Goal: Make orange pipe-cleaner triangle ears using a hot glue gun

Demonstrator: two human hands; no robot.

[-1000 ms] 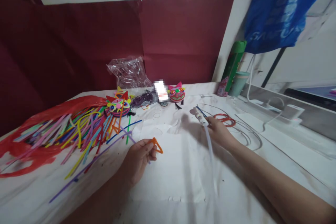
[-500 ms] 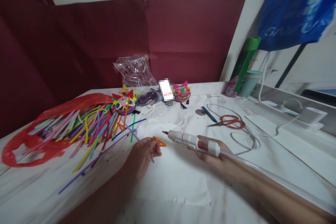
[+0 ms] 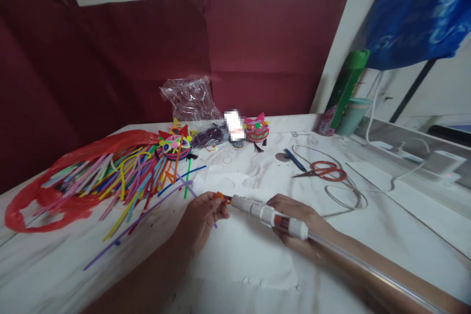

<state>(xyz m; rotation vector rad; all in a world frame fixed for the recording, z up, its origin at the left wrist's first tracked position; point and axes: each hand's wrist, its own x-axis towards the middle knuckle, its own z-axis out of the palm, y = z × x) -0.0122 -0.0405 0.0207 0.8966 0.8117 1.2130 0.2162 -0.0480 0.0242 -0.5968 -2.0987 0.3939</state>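
Between the thumb and fingers of my left hand point(image 3: 204, 213) is a small bent piece of orange pipe cleaner point(image 3: 220, 196). My right hand point(image 3: 300, 221) is wrapped round a white glue gun point(image 3: 259, 210), and a long clear glue stick point(image 3: 360, 259) trails out of its back end. The gun's dark nozzle points left and meets the orange piece, or is very close to it; I cannot tell if they touch. Under both hands lies a sheet of white paper point(image 3: 246, 260).
Many coloured pipe cleaners point(image 3: 128, 171) spill from a red plastic bag point(image 3: 106, 142) at left. Two decorated cat-like faces point(image 3: 175, 147) stand at the back. Orange-handled scissors point(image 3: 326, 171), a blue cutter point(image 3: 294, 159) and a looped cable point(image 3: 362, 201) lie right. Behind stands a green can point(image 3: 344, 88).
My right hand has brought the glue gun's nozzle slightly left and down to the orange pipe cleaner. My left hand keeps its hold on the piece and has barely moved.
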